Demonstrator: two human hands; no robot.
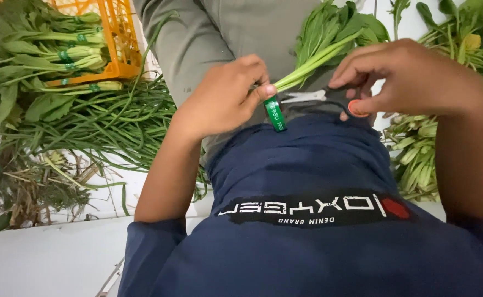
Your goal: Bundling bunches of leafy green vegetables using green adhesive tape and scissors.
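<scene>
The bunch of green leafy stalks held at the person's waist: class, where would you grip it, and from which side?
Grip the bunch of green leafy stalks at its narrow pale stem end, beside the green tape band, coming from the left, as the left hand does. The stems lie tight there; the leaves fan wide.

An orange plastic crate (121,41) at the upper left holds banded bundles of leafy greens (43,52). Long thin green stalks (109,126) lie loose beside it. At the right edge lies a second pile of greens (450,66).

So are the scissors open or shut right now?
Open: the scissors in the right hand show two pale blades spread apart beside the bunch's stems.
</scene>
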